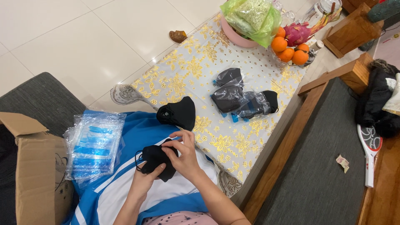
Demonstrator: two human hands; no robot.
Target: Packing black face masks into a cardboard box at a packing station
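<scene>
Two hands work over the lap, both closed on one black face mask (156, 160) held just above the blue-and-white cloth (125, 175) on the near side. The left hand (146, 177) cups the mask from below, fingers curled under it; the right hand (183, 156) comes over the top, fingertips pinching its upper edge, wrist bent down. A second black mask (178, 112), unwrapped, lies on the near edge of the tabletop (187, 71), which wears a white cover with gold flowers. Farther out, in the middle of the tabletop, lie three black masks in clear plastic bags (241, 98), touching one another in a loose cluster. To the left, a stack of empty clear bags with blue strips (92, 146) rests beside an open cardboard box (33, 166); what the box holds cannot be seen. At the far end stands a pink bowl (237, 37) holding a green bag of greens (252, 16), and to its right four oranges (287, 50) with a dragon fruit (300, 33). A racket-shaped swatter (368, 154) lies far right.
</scene>
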